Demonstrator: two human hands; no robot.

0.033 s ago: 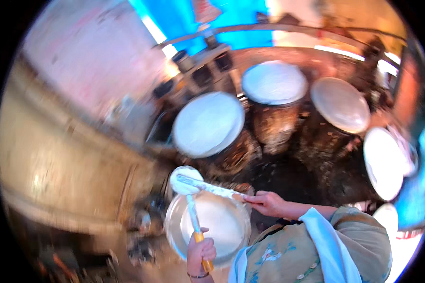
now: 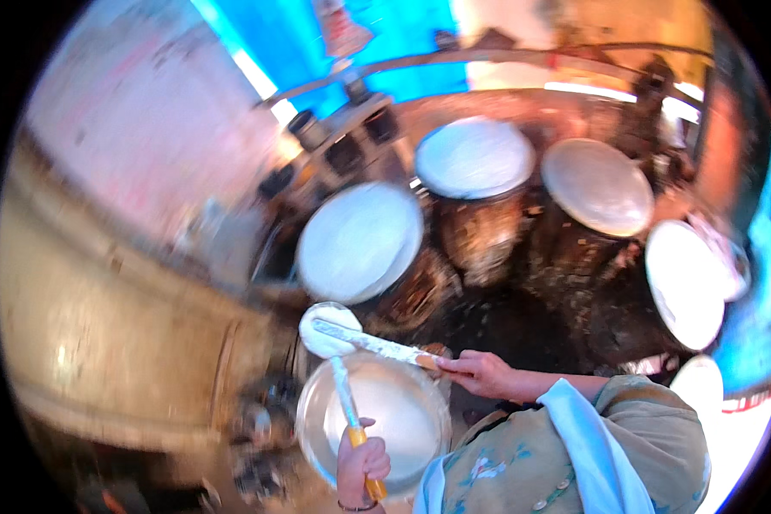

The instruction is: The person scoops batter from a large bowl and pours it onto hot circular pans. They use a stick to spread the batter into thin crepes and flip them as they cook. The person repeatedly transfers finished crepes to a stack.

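Observation:
In my left hand [image 2: 364, 463] is the yellow handle of a long ladle [image 2: 344, 390], fingers wrapped round it. Its round bowl, holding white batter-like stuff, hangs past the far rim of a wide metal basin [image 2: 307, 411]. The basin stands in front of me with white stuff inside. My right hand [image 2: 480, 374] grips one end of a flat spatula [image 2: 381, 345], smeared white along its length. The spatula's far tip lies over the ladle's bowl; whether it presses into the white stuff, I cannot tell.
Beyond the basin, several round pale griddle tops stand on dark, sooty bases in an arc: a left one [image 2: 360, 242], a middle one [image 2: 474, 158], a greyer one [image 2: 597, 187] and a right one [image 2: 684, 284]. A tan wall or panel [image 2: 120, 317] is at left.
The view has turned slightly, so the griddles and wall sit a little further left. Both hands keep their holds, and the spatula stays over the ladle's bowl.

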